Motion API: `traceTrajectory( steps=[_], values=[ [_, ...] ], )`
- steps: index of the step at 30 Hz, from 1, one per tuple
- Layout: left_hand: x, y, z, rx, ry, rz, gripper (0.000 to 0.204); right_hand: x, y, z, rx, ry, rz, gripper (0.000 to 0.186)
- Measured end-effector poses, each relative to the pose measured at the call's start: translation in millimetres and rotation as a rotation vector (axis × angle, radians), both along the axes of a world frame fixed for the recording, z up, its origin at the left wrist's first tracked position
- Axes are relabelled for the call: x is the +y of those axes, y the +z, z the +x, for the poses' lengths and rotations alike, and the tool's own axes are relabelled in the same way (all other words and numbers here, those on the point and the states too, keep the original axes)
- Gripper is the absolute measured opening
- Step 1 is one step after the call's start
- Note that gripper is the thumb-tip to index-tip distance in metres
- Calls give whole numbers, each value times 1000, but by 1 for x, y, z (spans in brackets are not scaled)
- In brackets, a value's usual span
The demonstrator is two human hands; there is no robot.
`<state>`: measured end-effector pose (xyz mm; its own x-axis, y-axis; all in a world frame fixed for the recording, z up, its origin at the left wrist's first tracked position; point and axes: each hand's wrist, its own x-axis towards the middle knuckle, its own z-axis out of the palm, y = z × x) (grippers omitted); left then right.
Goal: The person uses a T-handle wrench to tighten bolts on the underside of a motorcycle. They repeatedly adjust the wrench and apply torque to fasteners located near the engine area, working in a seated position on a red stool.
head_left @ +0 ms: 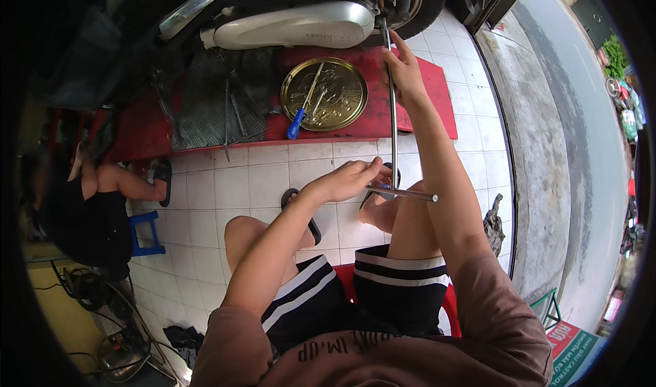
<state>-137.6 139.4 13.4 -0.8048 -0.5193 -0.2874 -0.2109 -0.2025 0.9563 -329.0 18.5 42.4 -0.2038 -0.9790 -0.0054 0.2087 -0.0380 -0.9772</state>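
A long metal T-handle wrench (394, 120) runs from the scooter's rear end down toward my knees. Around its shaft, close to the upper end, my right hand (406, 71) is closed. My left hand (347, 180) has its fingers at the left side of the crossbar, partly hidden behind the hand. The wrench tip meets the scooter just right of the silver engine cover (294, 26), beside the rear wheel (422, 7); the fastener there is too small to make out.
On the red lift platform (437, 89) sits a round golden tray (290, 79) with a blue-handled screwdriver (295, 122) and small metal parts. Several tools lie on a dark ridged plate (198, 100). Another person (85, 202) sits at left near a blue stool (145, 235). A road (560, 59) lies right.
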Motion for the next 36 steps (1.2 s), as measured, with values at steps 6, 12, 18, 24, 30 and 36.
traceTrajectory(
  steps=[6, 12, 18, 24, 30, 36],
  values=[
    [12, -15, -15, 14, -67, -146, 66, -19, 4, 1, 33, 54, 42, 60],
    [13, -11, -17, 16, 14, -163, 59, -26, 3, 0, 131, 70, 16, 62],
    [13, -1, -17, 47, 28, -180, 59, -26, 2, -1, 59, 37, 6, 61],
    [6, 29, -6, 45, 46, -335, 38, -37, 16, 6, 26, 36, 21, 62],
    [8, 23, -9, 69, 172, -575, 21, -34, 19, -6, -24, 52, 132, 50],
    [3, 31, -10, 1, 209, -892, 15, 112, 35, -8, 132, 512, 394, 24]
  ],
)
